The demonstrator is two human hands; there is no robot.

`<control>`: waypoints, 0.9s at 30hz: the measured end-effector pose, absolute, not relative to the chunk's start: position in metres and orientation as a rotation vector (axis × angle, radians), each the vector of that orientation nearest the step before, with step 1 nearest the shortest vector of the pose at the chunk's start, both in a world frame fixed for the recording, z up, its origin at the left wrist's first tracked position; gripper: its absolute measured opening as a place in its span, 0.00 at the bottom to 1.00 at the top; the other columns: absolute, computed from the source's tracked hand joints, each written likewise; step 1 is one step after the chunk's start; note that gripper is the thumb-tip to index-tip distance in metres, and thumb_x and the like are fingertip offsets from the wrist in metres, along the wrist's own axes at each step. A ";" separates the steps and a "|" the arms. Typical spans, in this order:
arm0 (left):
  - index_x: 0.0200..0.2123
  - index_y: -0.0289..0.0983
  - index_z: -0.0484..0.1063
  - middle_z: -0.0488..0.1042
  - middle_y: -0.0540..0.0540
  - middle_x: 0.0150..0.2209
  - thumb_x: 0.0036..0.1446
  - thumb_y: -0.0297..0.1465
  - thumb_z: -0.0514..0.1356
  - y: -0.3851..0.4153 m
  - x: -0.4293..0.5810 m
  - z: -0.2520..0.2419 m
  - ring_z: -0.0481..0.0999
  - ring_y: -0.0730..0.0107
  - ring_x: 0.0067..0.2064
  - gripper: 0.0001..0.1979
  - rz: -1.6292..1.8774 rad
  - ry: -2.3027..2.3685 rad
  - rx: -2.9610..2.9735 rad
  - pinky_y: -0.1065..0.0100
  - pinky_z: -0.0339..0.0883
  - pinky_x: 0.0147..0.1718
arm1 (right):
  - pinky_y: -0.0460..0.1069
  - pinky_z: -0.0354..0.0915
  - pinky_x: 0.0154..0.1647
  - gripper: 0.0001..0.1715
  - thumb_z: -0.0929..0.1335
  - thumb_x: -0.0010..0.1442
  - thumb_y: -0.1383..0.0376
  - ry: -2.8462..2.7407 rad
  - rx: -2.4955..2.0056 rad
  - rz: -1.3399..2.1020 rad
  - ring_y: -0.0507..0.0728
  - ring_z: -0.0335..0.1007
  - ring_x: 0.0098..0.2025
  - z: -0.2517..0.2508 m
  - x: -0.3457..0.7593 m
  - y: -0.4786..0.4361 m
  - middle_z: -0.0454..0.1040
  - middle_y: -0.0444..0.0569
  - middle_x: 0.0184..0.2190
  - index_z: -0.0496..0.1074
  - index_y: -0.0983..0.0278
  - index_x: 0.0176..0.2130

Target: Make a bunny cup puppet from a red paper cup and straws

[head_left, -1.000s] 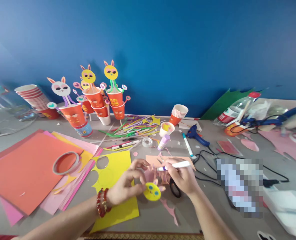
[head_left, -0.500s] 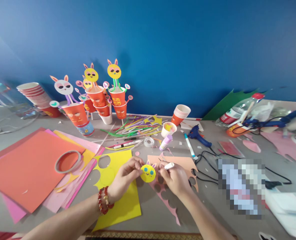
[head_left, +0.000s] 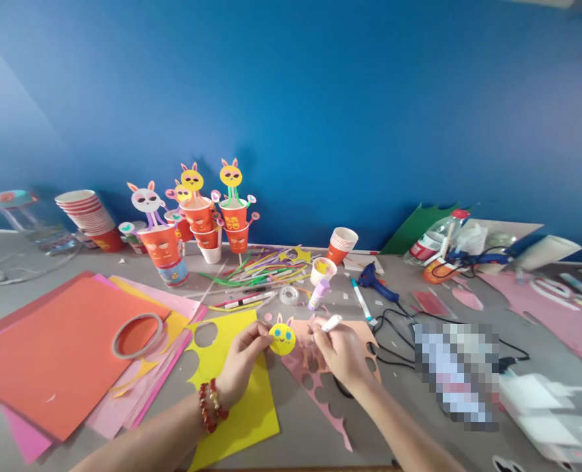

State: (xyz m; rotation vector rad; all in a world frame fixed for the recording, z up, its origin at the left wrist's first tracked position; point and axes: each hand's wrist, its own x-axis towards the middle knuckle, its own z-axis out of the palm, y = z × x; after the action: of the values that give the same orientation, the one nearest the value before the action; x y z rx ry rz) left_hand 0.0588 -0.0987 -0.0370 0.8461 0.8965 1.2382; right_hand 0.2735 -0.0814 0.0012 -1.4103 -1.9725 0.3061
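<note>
My left hand [head_left: 246,359], with a red bead bracelet [head_left: 208,406] on its wrist, pinches the left edge of a round yellow paper bunny face [head_left: 282,339]. The face has pink ears, blue eyes and a small drawn mouth. A white marker [head_left: 331,322] is gripped in my right hand [head_left: 341,354], just right of the face and apart from it. The marker's tip is hard to make out. Beneath my left hand lies a yellow paper sheet [head_left: 249,410] with round cutouts. Pink paper [head_left: 328,414] with scalloped edges lies below the right hand.
Paper-cup bunny figures [head_left: 160,244] stand at the back left. Coloured strips [head_left: 256,265], a tape roll [head_left: 137,335], a glue stick [head_left: 319,294] and a blue glue gun [head_left: 377,282] with a black cord lie around. A plastic bottle [head_left: 426,242] leans at the right.
The view has tilted up and turned slightly right. The bunny face has shifted a little away from my right hand. Both grips stay the same.
</note>
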 end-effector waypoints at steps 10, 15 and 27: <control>0.27 0.36 0.70 0.71 0.50 0.33 0.50 0.38 0.69 -0.095 0.055 -0.031 0.69 0.75 0.29 0.14 1.297 0.919 0.810 0.73 0.66 0.29 | 0.48 0.60 0.27 0.20 0.58 0.65 0.60 -2.027 -1.469 0.408 0.58 0.72 0.24 -0.010 0.275 -0.087 0.74 0.48 0.20 0.68 0.60 0.25; 0.27 0.36 0.69 0.69 0.52 0.30 0.50 0.38 0.69 -0.094 0.055 -0.035 0.68 0.75 0.28 0.15 1.299 0.905 0.795 0.73 0.65 0.28 | 0.48 0.59 0.25 0.28 0.54 0.68 0.55 -1.829 -1.716 0.420 0.58 0.71 0.23 0.005 0.334 -0.046 0.73 0.48 0.19 0.73 0.62 0.29; 0.27 0.36 0.68 0.66 0.55 0.22 0.49 0.40 0.70 -0.091 0.056 -0.041 0.67 0.76 0.24 0.16 1.303 0.895 0.843 0.74 0.62 0.26 | 0.48 0.53 0.21 0.29 0.64 0.60 0.42 -1.728 -1.962 0.448 0.57 0.66 0.18 -0.005 0.361 0.002 0.68 0.45 0.12 0.66 0.60 0.21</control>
State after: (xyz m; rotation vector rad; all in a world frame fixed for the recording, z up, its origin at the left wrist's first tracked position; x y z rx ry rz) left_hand 0.0563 -0.0913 -0.0406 0.8435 0.8955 1.3027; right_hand 0.3609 0.0020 -0.0045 -1.9624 -1.7282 0.4482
